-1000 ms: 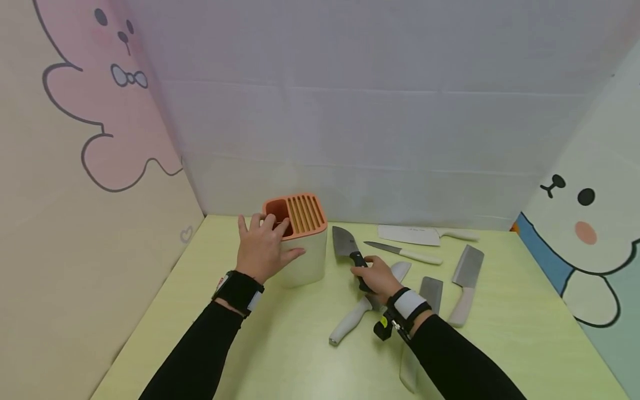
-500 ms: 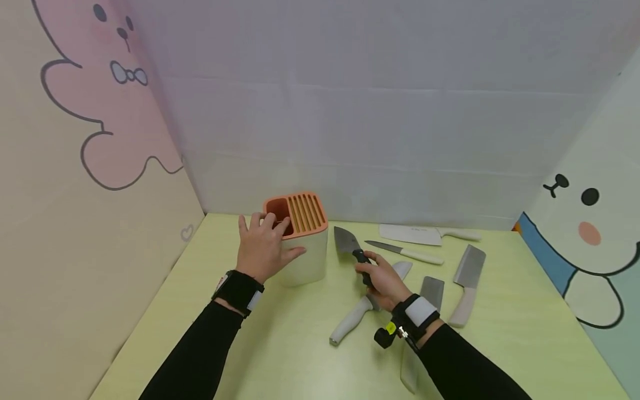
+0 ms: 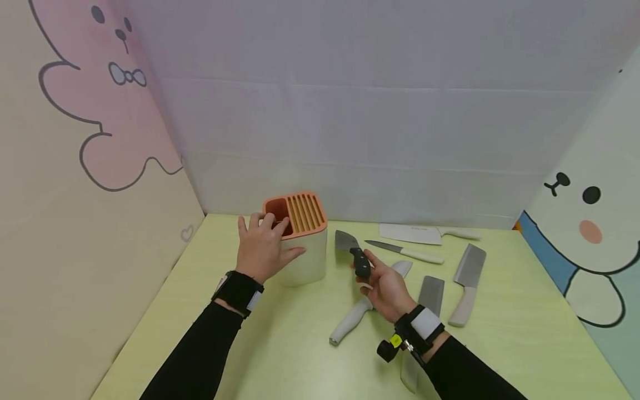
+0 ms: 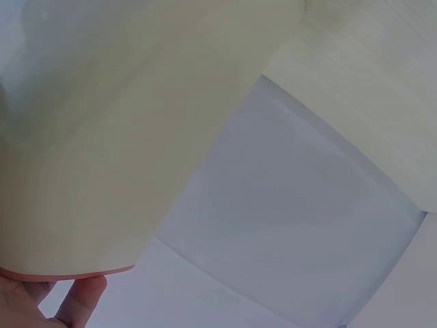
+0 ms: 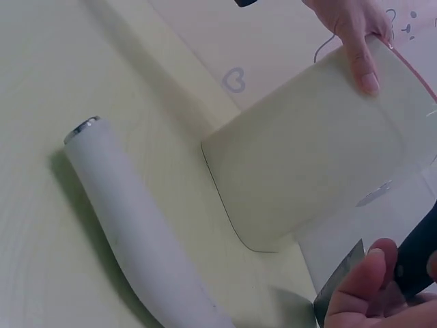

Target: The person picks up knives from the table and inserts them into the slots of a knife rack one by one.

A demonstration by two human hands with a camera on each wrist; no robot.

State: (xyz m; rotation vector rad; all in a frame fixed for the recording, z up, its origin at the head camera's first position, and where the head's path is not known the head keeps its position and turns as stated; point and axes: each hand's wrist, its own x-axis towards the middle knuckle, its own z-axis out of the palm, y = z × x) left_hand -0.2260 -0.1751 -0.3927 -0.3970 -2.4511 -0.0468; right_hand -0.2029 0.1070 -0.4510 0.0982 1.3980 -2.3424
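A cream knife block [image 3: 302,264] with an orange slotted top stands at the back left of the table. My left hand [image 3: 262,253] grips its rim, fingers in the open compartment and thumb against the outer wall. To the right of the block, my right hand [image 3: 387,289] holds a knife by its black handle [image 3: 361,263], raised above the table. The blade [image 3: 345,241] points away toward the back; in the right wrist view the fingers [image 5: 362,280] hide part of it. Below this hand lies a knife with a pale grey handle [image 3: 349,322], its blade partly covered.
A wide white-handled knife [image 3: 410,234] lies along the back wall, with a slimmer knife [image 3: 420,255] in front of it. One cleaver [image 3: 470,266] lies on the right, another [image 3: 431,293] partly under my right forearm. Printed walls enclose the table [image 3: 285,344].
My right wrist has turned, bringing the palm more upward and the black handle's end toward me. The hand has shifted slightly right. My left hand and the knife block stay put.
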